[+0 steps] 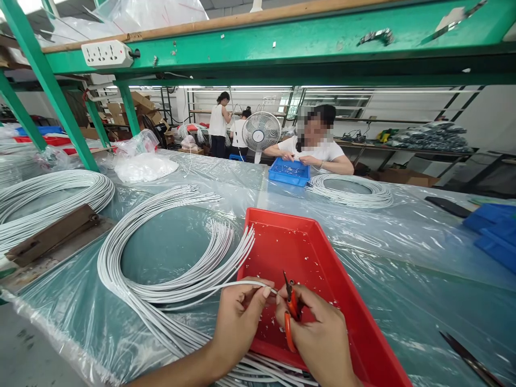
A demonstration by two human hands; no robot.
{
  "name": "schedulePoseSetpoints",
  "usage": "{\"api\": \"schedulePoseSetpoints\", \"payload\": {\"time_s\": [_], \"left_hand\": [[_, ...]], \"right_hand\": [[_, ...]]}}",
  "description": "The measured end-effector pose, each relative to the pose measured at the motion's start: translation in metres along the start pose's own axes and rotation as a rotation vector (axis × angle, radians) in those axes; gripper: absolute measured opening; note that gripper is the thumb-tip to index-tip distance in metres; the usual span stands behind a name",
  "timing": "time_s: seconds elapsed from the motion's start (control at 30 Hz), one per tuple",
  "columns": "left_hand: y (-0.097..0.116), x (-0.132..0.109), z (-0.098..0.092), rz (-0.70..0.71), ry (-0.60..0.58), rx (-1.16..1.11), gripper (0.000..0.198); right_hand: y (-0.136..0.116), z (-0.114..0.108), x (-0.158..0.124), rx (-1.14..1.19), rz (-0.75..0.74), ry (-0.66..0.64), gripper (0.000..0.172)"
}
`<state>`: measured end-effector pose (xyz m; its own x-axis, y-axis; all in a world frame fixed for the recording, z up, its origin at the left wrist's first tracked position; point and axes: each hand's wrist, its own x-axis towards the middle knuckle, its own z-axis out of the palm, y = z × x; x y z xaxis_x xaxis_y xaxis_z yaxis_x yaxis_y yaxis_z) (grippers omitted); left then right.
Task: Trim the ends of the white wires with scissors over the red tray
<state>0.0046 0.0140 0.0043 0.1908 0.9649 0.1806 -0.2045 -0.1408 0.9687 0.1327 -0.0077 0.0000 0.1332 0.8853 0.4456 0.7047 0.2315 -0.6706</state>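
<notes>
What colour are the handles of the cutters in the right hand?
Orange, seen in the head view: cutters in the right hand.

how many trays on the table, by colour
red tray, under the hands: 1
blue tray, in front of the person opposite: 1
blue trays stacked at the right edge: at least 2, count unclear
total: at least 4
</notes>
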Motion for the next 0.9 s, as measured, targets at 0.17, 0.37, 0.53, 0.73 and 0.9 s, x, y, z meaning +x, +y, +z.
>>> {"api": "schedulePoseSetpoints", "payload": {"time_s": [0.17,0.37,0.53,0.73,0.9], "left_hand": [[0.001,0.001,-0.001,0.011,-0.024,-0.012,0.020],[0.005,0.003,0.000,-0.015,0.007,-0.058,0.017],[0.016,0.004,-0.002,-0.016,-0.003,-0.164,0.015],[0.020,0.012,-0.011,-0.007,-0.049,-0.242,0.020],[0.024,0.017,-0.016,-0.037,-0.049,-0.274,0.020]], "right_hand": [[-0.006,-0.002,0.001,0.017,-0.090,0.066,0.014],[-0.013,0.001,-0.004,0.021,-0.284,0.052,0.006],[-0.017,-0.006,-0.003,0.202,-0.087,0.005,0.006],[-0.019,-0.012,-0.002,0.559,0.224,-0.391,0.022],[-0.013,-0.008,-0.007,0.891,0.372,-0.775,0.054]]}}
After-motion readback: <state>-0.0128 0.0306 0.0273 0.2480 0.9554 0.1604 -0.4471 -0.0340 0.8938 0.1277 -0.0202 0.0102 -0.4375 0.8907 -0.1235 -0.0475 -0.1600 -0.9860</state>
